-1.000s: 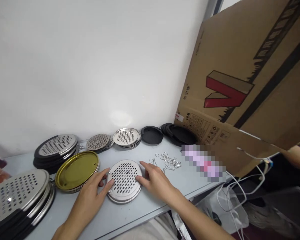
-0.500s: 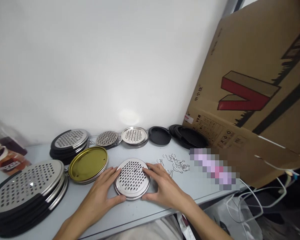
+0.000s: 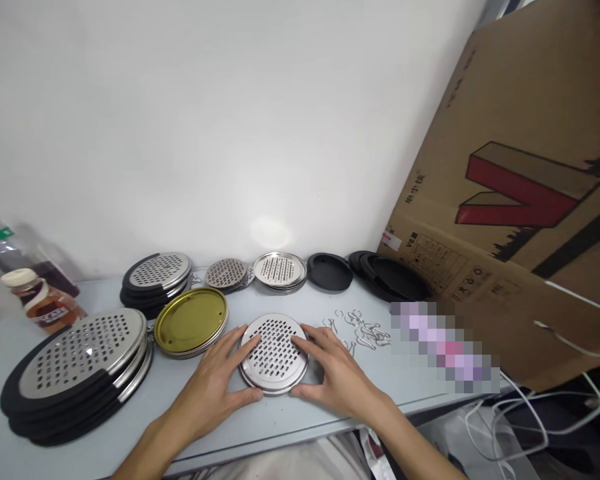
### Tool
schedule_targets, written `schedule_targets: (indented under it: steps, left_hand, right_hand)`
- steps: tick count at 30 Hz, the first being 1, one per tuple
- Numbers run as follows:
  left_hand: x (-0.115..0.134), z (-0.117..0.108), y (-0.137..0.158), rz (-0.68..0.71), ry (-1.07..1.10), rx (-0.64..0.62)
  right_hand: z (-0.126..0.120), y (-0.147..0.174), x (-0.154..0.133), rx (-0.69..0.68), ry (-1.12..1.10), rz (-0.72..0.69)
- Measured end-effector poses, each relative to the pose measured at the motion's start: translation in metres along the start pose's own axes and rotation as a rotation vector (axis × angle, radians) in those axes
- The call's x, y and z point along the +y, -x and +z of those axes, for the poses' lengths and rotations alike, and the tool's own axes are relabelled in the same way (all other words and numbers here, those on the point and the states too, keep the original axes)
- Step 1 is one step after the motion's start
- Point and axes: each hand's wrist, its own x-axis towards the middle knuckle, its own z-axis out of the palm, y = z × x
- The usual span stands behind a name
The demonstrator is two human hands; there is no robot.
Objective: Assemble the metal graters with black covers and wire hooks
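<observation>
A silver perforated round metal lid [image 3: 275, 350] lies flat on the table, with a second metal rim showing beneath its near edge. My left hand [image 3: 220, 377] holds its left side, fingers along the top edge and thumb at the front. On the opposite side my right hand [image 3: 333, 370] grips it the same way, its index fingertip on the slotted face. Left of it sits a stack of gold-coloured round pans [image 3: 193, 321]. Small wire hooks [image 3: 365, 328] are scattered to the right of my right hand.
Stacks of black-rimmed perforated discs [image 3: 75, 360] stand at left, near bottles [image 3: 50, 303]. Along the wall are small mesh discs [image 3: 226, 273], perforated lids [image 3: 279, 270] and black round trays [image 3: 330, 272]. A large cardboard box [image 3: 445, 220] rises at right, with white cables [image 3: 530, 433] below.
The camera view has shifted, so everything appears further right or slightly higher. Both hands keep their hold on the perforated lid, with the left index finger reaching a little further over its face.
</observation>
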Motion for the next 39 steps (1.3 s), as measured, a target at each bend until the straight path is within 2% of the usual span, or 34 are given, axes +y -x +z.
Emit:
schedule_targets:
  steps: [8,17,29,32,34,36,37,38,39]
  left_hand:
    - [-0.001,0.004,-0.001,0.018,-0.052,-0.001]
    - [0.006,0.007,-0.003,-0.022,-0.040,-0.031]
    - [0.005,0.008,-0.003,-0.003,-0.054,-0.012]
    - [0.004,0.008,-0.003,0.006,-0.059,0.003]
    - [0.004,0.007,-0.003,0.006,-0.059,0.004]
    - [0.005,0.006,-0.003,0.004,-0.057,-0.003]
    - [0.005,0.006,-0.003,0.004,-0.057,-0.004]
    - [0.005,0.006,-0.003,0.007,-0.059,-0.002]
    - [0.004,0.006,-0.003,0.011,-0.062,0.002]
  right_hand:
    - [-0.004,-0.001,-0.006,0.009,0.031,-0.009]
    - [-0.002,-0.001,-0.007,0.058,0.031,-0.047]
    - [-0.005,0.001,-0.007,0.035,-0.010,-0.027]
    - [-0.027,0.001,0.005,0.146,-0.035,0.002]
    - [-0.057,-0.005,0.026,0.354,0.028,0.071]
    - [-0.095,-0.017,0.057,0.478,0.216,0.178]
    - [-0.114,-0.025,0.074,0.477,0.364,0.279]
    - [-0.132,-0.034,0.092,0.414,0.517,0.382]
    - [-0.147,-0.043,0.109,0.382,0.564,0.435]
